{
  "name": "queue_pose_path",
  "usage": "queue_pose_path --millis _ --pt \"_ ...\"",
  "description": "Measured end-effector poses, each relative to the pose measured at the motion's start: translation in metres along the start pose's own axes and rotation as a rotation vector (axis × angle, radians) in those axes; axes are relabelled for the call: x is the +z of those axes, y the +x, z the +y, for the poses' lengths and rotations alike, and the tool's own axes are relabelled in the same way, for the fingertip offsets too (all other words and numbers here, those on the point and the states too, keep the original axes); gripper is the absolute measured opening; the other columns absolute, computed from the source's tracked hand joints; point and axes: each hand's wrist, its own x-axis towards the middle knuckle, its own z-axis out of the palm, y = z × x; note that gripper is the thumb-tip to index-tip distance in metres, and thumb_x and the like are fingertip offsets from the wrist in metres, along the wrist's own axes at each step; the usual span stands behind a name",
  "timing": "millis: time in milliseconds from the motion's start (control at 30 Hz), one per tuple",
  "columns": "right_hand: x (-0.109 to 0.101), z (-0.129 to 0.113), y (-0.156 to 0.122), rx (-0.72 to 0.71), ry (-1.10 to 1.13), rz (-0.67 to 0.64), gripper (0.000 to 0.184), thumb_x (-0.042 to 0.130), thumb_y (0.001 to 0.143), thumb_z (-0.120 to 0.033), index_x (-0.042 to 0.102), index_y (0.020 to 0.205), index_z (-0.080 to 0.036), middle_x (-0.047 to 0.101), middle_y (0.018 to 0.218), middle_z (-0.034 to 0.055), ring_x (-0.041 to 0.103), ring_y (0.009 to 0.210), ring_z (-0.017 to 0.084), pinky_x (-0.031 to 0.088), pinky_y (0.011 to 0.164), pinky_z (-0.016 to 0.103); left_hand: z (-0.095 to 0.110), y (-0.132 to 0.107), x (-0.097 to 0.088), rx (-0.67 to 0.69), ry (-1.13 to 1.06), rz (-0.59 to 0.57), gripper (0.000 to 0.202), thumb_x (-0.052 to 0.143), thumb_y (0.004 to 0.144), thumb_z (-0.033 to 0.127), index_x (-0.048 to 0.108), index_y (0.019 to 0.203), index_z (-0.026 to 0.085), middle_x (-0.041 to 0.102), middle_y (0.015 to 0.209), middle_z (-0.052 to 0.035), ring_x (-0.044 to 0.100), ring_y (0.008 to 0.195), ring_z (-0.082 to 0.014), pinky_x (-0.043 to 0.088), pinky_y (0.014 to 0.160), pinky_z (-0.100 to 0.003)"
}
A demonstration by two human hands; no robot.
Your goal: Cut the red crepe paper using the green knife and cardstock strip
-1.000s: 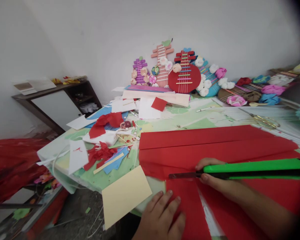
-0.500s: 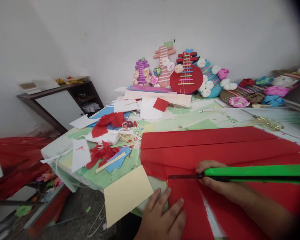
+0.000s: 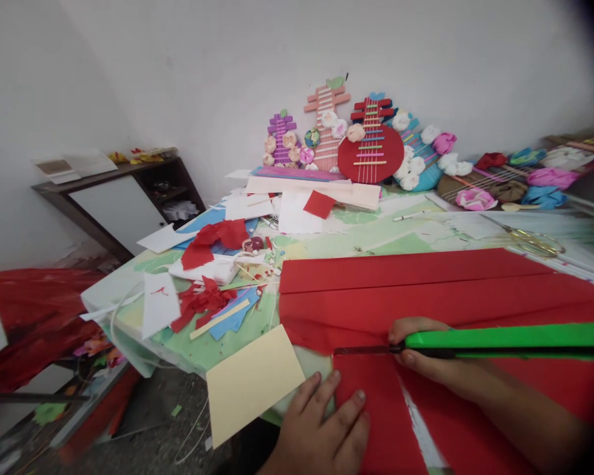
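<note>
My right hand [image 3: 440, 377] grips a utility knife [image 3: 505, 338] with a bright green and black handle. Its thin, dark blade [image 3: 363, 350] points left and lies along the edge of a cut in a large sheet of red paper [image 3: 426, 300]. Below the blade tip, my left hand [image 3: 327, 429] rests flat with fingers spread, its fingertips at the left edge of a red strip [image 3: 383, 409]. A pale narrow gap parts this strip from the red piece under my right forearm. Beside my left hand is a cream card [image 3: 252, 389], jutting over the table edge.
Red scraps [image 3: 205, 300], blue pieces and white sheets litter the table's left side. Gold-handled scissors [image 3: 534, 241] lie at the right. Decorated instrument shapes, including a red one [image 3: 371, 153], lean against the wall. A low cabinet [image 3: 113, 204] stands at the left.
The view has shifted very slightly. My hands, the knife and the red paper keep the same places relative to one another.
</note>
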Motion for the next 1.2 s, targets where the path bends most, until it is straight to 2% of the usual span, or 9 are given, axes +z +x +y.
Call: queue_pose_path --millis 167,333,567,667,733,833,900,1033,1200 --pt "-0.002 0.002 0.0 -0.058 -0.09 -0.069 0.01 0.062 0.07 -0.028 0.062 0.078 -0.023 0.063 0.077 0.0038 0.058 0.075 0.019 0.047 0.069 0.029 -0.001 -0.004 0.002 0.003 -0.011 0.004 0.037 0.029 0.089 0.014 0.063 0.076 0.02 0.066 0.088 0.003 0.058 0.091 -0.0214 0.032 0.093 -0.037" --pt "-0.003 -0.005 -0.001 -0.133 -0.139 -0.139 0.007 0.058 0.072 -0.023 0.06 0.079 -0.023 0.061 0.073 0.0027 0.058 0.071 0.018 0.047 0.066 0.027 -0.001 -0.006 0.002 -0.003 -0.019 0.003 0.039 0.028 0.089 0.015 0.064 0.077 0.02 0.066 0.09 0.0031 0.057 0.094 -0.022 0.031 0.093 -0.037" --pt "-0.002 -0.009 0.003 -0.165 -0.215 -0.15 0.007 0.058 0.072 -0.024 0.061 0.078 -0.021 0.062 0.073 0.0026 0.058 0.07 0.016 0.047 0.065 0.026 -0.002 -0.006 0.006 0.015 -0.01 0.03 0.035 0.031 0.087 0.014 0.064 0.077 0.02 0.066 0.089 0.0032 0.056 0.094 -0.0222 0.031 0.094 -0.037" --pt "-0.002 -0.009 0.003 -0.116 -0.165 -0.127 0.009 0.058 0.072 -0.028 0.061 0.077 -0.021 0.061 0.073 0.0026 0.057 0.067 0.016 0.047 0.062 0.026 -0.003 -0.001 0.003 0.01 -0.001 0.055 0.035 0.031 0.086 0.015 0.063 0.074 0.02 0.067 0.084 0.0037 0.058 0.09 -0.0209 0.033 0.092 -0.035" --pt "-0.003 -0.011 0.003 -0.069 -0.097 -0.062 0.011 0.059 0.072 -0.031 0.06 0.077 -0.022 0.06 0.073 0.0022 0.056 0.066 0.016 0.047 0.06 0.025 -0.004 0.007 -0.004 0.004 -0.007 0.051 0.034 0.032 0.088 0.017 0.061 0.071 0.021 0.067 0.08 0.0042 0.059 0.084 -0.0192 0.037 0.087 -0.033" --pt "-0.005 -0.023 0.003 -0.038 -0.039 0.025 0.013 0.061 0.071 -0.034 0.059 0.077 -0.023 0.059 0.076 0.0018 0.055 0.071 0.017 0.046 0.062 0.026 -0.006 0.025 -0.022 0.003 -0.066 -0.036 0.03 0.035 0.089 0.025 0.06 0.075 0.018 0.066 0.075 0.0009 0.061 0.072 -0.0173 0.046 0.069 -0.028" --pt "-0.006 -0.033 0.002 -0.021 -0.022 0.041 0.017 0.063 0.069 -0.037 0.059 0.078 -0.023 0.059 0.076 0.0018 0.055 0.07 0.017 0.045 0.061 0.026 -0.007 0.042 -0.034 -0.056 -0.1 0.017 0.021 0.041 0.085 0.019 0.059 0.074 0.014 0.064 0.068 -0.002 0.058 0.061 -0.0141 0.047 0.062 -0.025" --pt "-0.003 -0.046 -0.001 -0.018 0.134 0.052 0.031 0.058 0.069 -0.051 0.06 0.076 -0.021 0.058 0.069 0.0023 0.052 0.06 0.016 0.041 0.052 0.026 -0.006 0.081 -0.047 -0.077 -0.113 0.043 0.015 0.044 0.078 0.008 0.057 0.083 0.012 0.062 0.07 -0.0044 0.057 0.066 -0.0145 0.047 0.068 -0.026" --pt "0.001 -0.042 -0.008 -0.038 0.223 0.093 0.028 0.05 0.076 -0.05 0.06 0.08 -0.024 0.059 0.079 0.0015 0.055 0.074 0.017 0.044 0.065 0.028 -0.001 0.115 -0.047 -0.196 -0.109 -0.126 0.017 0.043 0.08 0.018 0.058 0.086 0.011 0.061 0.077 -0.0065 0.053 0.071 -0.0193 0.047 0.069 -0.035"
